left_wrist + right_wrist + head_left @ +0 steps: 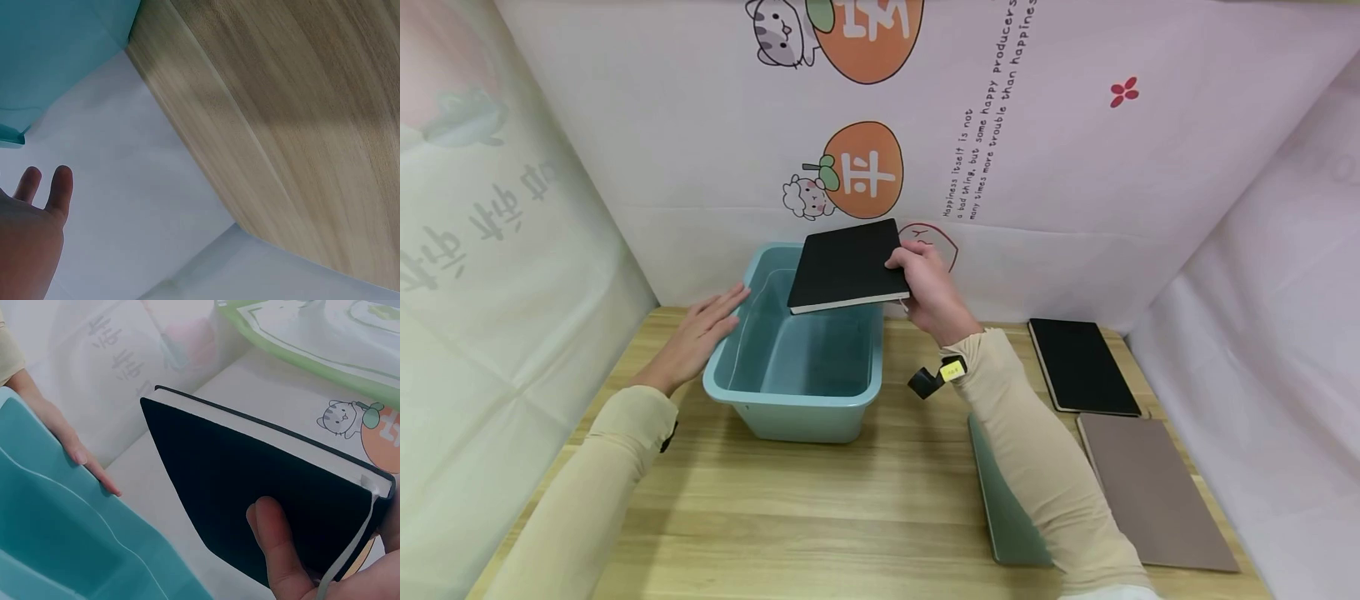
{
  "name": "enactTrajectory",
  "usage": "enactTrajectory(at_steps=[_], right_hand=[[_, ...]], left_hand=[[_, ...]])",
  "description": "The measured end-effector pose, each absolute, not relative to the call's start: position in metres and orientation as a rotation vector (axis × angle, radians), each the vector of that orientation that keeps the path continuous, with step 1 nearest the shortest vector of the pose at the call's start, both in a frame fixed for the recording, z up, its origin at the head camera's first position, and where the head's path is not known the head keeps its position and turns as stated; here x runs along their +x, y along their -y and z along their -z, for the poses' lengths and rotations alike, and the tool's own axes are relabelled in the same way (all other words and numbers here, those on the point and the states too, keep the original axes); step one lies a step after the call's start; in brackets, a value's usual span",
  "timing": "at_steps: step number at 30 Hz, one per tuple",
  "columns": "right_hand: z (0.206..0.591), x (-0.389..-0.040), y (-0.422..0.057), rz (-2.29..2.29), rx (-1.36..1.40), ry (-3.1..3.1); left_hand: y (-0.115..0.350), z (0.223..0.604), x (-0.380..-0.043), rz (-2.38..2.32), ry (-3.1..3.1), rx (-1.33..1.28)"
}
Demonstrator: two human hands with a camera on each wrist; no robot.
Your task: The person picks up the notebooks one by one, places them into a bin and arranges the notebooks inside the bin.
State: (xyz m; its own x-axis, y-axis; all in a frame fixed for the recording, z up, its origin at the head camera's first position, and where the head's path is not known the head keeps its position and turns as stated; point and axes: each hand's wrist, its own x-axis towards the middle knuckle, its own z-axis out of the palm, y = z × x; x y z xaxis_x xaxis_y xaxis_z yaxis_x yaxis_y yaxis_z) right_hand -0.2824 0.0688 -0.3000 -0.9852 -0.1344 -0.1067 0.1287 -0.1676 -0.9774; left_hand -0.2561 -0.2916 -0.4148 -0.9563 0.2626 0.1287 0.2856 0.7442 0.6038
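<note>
Right hand (928, 287) pinches a black, seemingly plain, white-paged notebook (846, 265); left hand (698, 337), fingers straight, touches the bin (790, 399) beside it.

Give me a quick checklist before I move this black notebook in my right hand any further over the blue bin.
1. Right-hand grip: ok; the right hand pinches the black notebook near one edge.
2. Notebook over the opening: ok; most of it is above the blue bin.
3. Bin steadied: ok; the left hand touches its rim.
4. Bin standing: ok; upright on the table.
5. Ribbon tucked in: not ok; the pale ribbon hangs outside the pages.
6. Far end of the bin floor free: cannot tell; the notebook hides it.
</note>
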Motion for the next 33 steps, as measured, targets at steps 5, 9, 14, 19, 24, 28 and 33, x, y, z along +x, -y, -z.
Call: enactTrajectory(at_steps=[5, 9, 14, 19, 24, 28, 33], right_hand=[[0.303, -0.287, -0.063, 2.261, -0.022, -1.926], [0.306, -0.291, -0.058, 2.252, -0.022, -1.955], [0.31, -0.294, -0.05, 2.303, -0.003, -1.94], [0.316, -0.296, -0.042, 2.36, 0.017, -1.92], [0.321, -0.299, -0.035, 2.421, 0.066, -1.91], [0.325, -0.299, -0.027, 2.459, 0.157, -1.873], [0.328, -0.299, -0.017, 2.496, 0.269, -1.871]], left_hand=[[0.292, 0.415, -0.257, 1.004, 2.905, -0.457], [0.293, 0.415, -0.257, 1.017, 2.9, -0.458], [0.293, 0.415, -0.257, 1.02, 2.893, -0.465], [0.293, 0.416, -0.257, 1.02, 2.893, -0.465], [0.293, 0.417, -0.257, 1.023, 2.898, -0.448], [0.292, 0.417, -0.257, 1.025, 2.893, -0.45], [0.292, 0.417, -0.257, 1.02, 2.892, -0.457]])
